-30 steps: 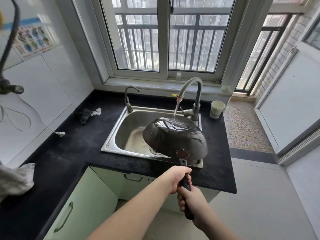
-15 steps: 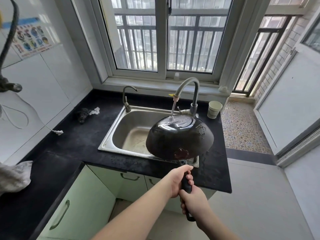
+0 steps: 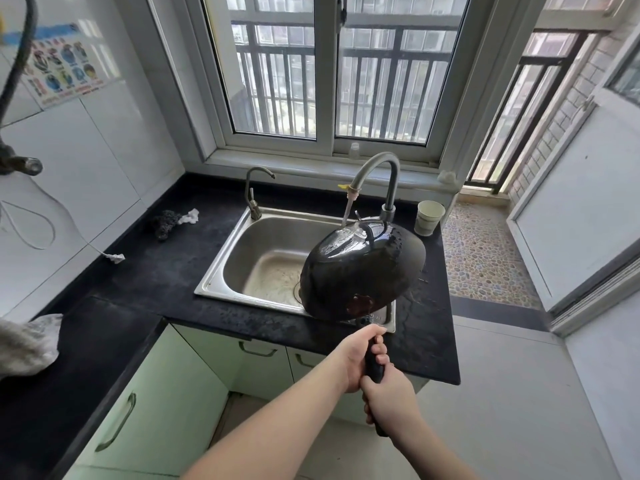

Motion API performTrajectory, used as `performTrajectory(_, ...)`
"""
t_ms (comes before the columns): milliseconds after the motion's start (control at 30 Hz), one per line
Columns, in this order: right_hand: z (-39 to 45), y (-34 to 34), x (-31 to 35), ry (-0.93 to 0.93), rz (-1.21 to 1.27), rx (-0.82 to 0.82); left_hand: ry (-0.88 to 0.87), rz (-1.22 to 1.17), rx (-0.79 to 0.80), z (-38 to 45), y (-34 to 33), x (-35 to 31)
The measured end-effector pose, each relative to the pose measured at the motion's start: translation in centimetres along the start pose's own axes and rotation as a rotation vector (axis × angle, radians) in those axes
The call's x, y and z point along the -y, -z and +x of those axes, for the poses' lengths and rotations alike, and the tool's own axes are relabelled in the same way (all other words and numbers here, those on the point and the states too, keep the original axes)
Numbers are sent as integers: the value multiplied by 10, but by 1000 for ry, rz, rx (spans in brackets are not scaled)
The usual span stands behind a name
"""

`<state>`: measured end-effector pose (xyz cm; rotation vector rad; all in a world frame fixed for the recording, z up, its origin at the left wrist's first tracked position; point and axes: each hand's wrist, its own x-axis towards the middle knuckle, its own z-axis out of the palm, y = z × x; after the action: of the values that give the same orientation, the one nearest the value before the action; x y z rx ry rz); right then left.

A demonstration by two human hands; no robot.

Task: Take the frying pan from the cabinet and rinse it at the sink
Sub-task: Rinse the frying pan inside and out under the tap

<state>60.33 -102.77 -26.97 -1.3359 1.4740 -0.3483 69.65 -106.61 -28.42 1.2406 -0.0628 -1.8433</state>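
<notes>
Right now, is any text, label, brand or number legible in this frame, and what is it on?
Nothing can be read.
Wall poster: it has a blue header, round pictures and a red line of print, all too blurred to read.
Frying pan, main faucet, paper cup, sink: no marking shows.

Both forearms are being stretched forward from the lower edge of the view. The left hand (image 3: 356,358) is being kept clenched ahead of the right hand (image 3: 388,396), fingers (image 3: 381,351) curled round, one hand just behind the other.
</notes>
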Motion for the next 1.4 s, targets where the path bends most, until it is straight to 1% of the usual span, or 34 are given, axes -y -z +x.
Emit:
performTrajectory(533,12,-25,21,-49,12,-4,1,27,25,4,21,-25)
performTrajectory(1067,23,-63,63,-132,239,125,56,-4,-23,-9,68,-70)
performTrajectory(1200,32,-76,74,-172,343,166,46,19,-53,-9,80,-84)
performTrajectory(1300,41,-82,84,-243,487,213,49,86,-71,-8,87,-95)
performTrajectory(1400,50,-87,92,-322,640,268,42,175,-54,-1,96,-105)
